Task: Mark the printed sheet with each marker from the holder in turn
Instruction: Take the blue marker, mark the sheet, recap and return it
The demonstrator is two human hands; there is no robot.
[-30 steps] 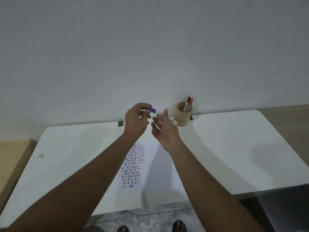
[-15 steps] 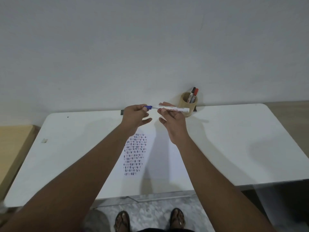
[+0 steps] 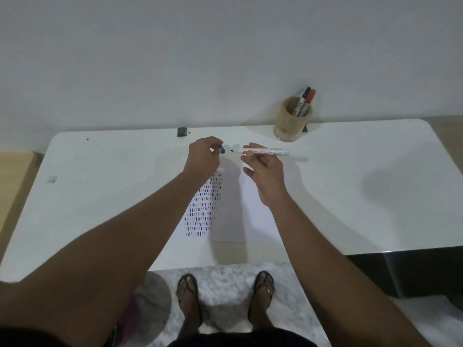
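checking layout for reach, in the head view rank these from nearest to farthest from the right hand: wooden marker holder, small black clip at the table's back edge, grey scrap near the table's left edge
1. Round wooden marker holder, just beyond the right hand, to its right.
2. Small black clip, across to the left at the back edge.
3. Small grey scrap, far left.

Glossy white table (image 3: 350,196), wooden holder (image 3: 290,121)

We see the sheet (image 3: 233,206) at mid-desk (image 3: 350,196), the holder (image 3: 292,121) behind-right, two markers (image 3: 306,101) in it.
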